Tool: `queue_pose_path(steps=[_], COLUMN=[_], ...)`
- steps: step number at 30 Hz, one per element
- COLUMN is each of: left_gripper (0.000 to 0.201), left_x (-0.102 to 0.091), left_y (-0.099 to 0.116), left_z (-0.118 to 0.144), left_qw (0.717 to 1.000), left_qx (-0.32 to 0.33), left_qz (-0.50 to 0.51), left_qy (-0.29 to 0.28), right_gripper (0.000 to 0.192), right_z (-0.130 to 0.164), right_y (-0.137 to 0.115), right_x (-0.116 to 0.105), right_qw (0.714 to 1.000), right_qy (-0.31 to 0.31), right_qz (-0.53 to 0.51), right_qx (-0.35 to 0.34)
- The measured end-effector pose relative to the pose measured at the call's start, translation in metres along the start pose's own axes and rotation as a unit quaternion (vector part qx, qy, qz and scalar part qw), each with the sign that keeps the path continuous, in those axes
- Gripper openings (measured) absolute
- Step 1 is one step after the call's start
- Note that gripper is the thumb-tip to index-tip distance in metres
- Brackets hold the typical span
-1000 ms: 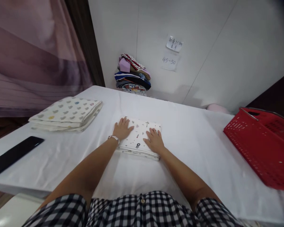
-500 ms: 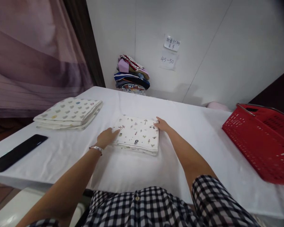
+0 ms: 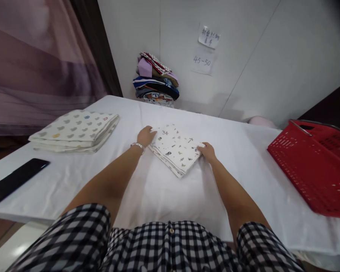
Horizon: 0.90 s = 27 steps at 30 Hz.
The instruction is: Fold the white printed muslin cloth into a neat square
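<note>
A folded white cloth (image 3: 175, 147) with small printed figures and plants is turned at an angle on the white-covered table (image 3: 170, 200). My left hand (image 3: 146, 136), with a bracelet at the wrist, grips its left edge between thumb and fingers. At the right corner my right hand (image 3: 207, 151) pinches the cloth, thumb on top. The fingers under the cloth are hidden. Farther left lies a second folded cloth (image 3: 76, 130), white with grey spots, which neither hand touches.
A black phone (image 3: 17, 181) lies near the left table edge. On the right stands a red perforated basket (image 3: 314, 170). Behind the table, a stack of folded fabrics (image 3: 157, 81) rests against the wall, where paper signs (image 3: 208, 37) hang. A pink curtain (image 3: 39, 68) hangs at left.
The printed cloth has been rotated clockwise, so a corner points toward me. My left hand moved forward and right with its edge; my right hand moved slightly right. The view shifted slightly.
</note>
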<state>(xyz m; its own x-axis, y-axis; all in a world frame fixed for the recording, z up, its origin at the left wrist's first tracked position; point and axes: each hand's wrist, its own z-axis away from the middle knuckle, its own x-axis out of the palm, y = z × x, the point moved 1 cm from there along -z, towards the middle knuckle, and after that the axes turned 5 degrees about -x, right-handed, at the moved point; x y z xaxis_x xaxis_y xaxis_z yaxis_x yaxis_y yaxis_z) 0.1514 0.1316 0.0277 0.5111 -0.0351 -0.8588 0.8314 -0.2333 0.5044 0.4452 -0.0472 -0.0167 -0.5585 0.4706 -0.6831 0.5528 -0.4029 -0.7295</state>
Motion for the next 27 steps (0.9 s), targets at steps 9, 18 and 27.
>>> queue_pose_path(steps=[9, 18, 27], left_gripper=[0.039, 0.016, 0.020], left_x=[0.021, 0.020, 0.037], left_y=[-0.004, -0.008, 0.010], left_z=[0.085, 0.174, 0.212], left_qw=[0.987, 0.963, 0.937], left_qx=[0.120, 0.048, 0.048], left_qz=[0.087, 0.261, 0.317], left_qy=[0.053, -0.044, -0.136], right_gripper=[0.043, 0.050, 0.029], right_z=[0.018, 0.066, 0.136], right_y=[0.005, -0.011, -0.044], right_x=[-0.001, -0.010, 0.021], right_qw=[0.999, 0.971, 0.887], right_qy=[-0.033, 0.044, -0.128], right_qz=[0.004, 0.142, 0.075], right_qx=[-0.015, -0.188, -0.436])
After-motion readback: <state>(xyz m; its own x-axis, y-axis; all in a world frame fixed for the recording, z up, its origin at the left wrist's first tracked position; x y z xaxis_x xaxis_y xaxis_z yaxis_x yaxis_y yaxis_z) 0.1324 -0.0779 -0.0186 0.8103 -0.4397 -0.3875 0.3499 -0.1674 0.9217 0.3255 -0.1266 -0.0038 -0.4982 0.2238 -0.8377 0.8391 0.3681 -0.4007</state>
